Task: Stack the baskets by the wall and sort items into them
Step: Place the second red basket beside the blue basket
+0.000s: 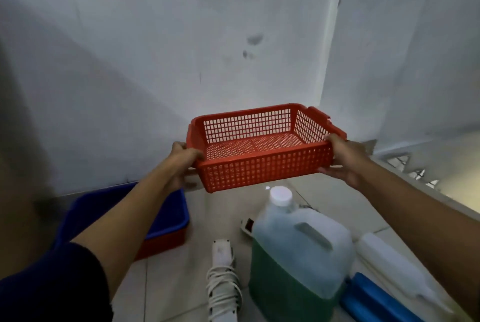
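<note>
An empty red mesh basket (262,155) hangs in the air in front of the white wall, held level above the floor. My left hand (181,163) grips its left end and my right hand (342,159) grips its right end, fingers curled under the rim. On the floor at the lower left, a blue basket (171,210) sits nested on top of a red basket (166,243), next to the wall; my left forearm crosses over them.
A plastic jug (298,251) of green liquid with a white cap stands on the tiled floor below the held basket. A white power strip with coiled cord (223,282), a white bottle (394,267) and a blue object (374,301) lie around it. A wall corner stands at the right.
</note>
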The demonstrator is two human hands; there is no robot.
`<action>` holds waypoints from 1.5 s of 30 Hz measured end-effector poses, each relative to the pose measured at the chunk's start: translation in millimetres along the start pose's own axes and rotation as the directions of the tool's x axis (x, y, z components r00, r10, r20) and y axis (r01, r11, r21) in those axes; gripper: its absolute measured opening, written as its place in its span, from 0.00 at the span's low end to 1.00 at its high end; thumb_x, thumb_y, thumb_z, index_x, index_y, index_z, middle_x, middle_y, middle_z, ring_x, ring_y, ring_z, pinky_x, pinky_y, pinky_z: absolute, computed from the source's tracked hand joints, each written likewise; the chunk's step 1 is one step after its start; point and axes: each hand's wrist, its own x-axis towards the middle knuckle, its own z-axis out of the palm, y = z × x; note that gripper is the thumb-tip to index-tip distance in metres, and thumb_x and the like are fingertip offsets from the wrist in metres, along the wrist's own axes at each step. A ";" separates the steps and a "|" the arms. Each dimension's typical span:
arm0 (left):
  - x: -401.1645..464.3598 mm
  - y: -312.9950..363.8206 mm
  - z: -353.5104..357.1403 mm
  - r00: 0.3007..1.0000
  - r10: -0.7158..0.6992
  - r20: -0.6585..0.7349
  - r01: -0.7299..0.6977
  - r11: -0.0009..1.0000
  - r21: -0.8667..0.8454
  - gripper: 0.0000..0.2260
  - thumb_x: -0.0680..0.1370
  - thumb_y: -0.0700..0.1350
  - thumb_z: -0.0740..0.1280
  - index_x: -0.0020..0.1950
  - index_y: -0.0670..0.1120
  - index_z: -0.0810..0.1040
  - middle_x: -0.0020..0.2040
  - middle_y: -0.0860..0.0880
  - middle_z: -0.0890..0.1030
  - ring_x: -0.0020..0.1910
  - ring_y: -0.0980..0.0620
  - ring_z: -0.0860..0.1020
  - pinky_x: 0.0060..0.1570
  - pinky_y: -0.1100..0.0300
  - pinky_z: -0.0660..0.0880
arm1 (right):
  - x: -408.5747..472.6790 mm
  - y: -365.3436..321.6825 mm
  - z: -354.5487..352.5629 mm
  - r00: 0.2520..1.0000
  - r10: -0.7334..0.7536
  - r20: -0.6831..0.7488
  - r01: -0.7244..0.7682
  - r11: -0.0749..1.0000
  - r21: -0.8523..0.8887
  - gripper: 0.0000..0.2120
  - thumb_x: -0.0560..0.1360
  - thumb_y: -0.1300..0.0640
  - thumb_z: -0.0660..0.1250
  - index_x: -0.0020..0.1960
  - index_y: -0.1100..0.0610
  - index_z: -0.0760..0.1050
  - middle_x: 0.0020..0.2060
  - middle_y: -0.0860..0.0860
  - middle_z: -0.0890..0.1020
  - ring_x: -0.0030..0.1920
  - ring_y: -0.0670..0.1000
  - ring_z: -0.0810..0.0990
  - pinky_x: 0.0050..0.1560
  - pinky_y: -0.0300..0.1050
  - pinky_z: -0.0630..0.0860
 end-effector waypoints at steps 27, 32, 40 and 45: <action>151.4 -213.5 24.5 0.902 0.164 -0.399 0.266 0.516 0.814 0.17 0.77 0.48 0.60 0.65 0.47 0.67 0.64 0.44 0.65 0.61 0.43 0.64 0.60 0.46 0.63 | 182.9 190.0 90.3 0.880 0.228 0.417 -0.196 0.974 -0.118 0.20 0.80 0.57 0.61 0.66 0.46 0.56 0.63 0.57 0.72 0.53 0.60 0.81 0.45 0.53 0.82; 147.0 -216.1 29.2 0.838 0.218 -0.501 0.319 0.548 0.773 0.26 0.77 0.43 0.61 0.74 0.44 0.58 0.64 0.38 0.69 0.61 0.37 0.66 0.58 0.42 0.64 | 189.7 199.1 93.2 0.862 0.217 0.457 -0.055 0.938 -0.342 0.22 0.78 0.51 0.64 0.66 0.52 0.57 0.61 0.56 0.74 0.49 0.56 0.82 0.45 0.50 0.81; 134.2 -225.9 14.4 0.909 0.149 -0.388 0.239 0.578 0.780 0.34 0.78 0.62 0.51 0.77 0.46 0.47 0.77 0.45 0.56 0.72 0.39 0.63 0.67 0.37 0.58 | 180.3 208.6 101.7 0.846 0.164 0.507 0.155 0.835 -0.528 0.30 0.76 0.41 0.62 0.70 0.54 0.55 0.60 0.52 0.72 0.61 0.57 0.75 0.57 0.53 0.77; 118.3 -233.3 -1.7 0.992 0.053 -0.110 0.085 0.357 0.930 0.41 0.71 0.72 0.45 0.76 0.52 0.36 0.74 0.60 0.37 0.77 0.47 0.43 0.70 0.38 0.48 | 183.0 199.4 91.0 0.937 0.126 0.326 0.029 0.901 -0.432 0.19 0.75 0.49 0.67 0.59 0.57 0.65 0.56 0.56 0.77 0.53 0.59 0.80 0.50 0.57 0.81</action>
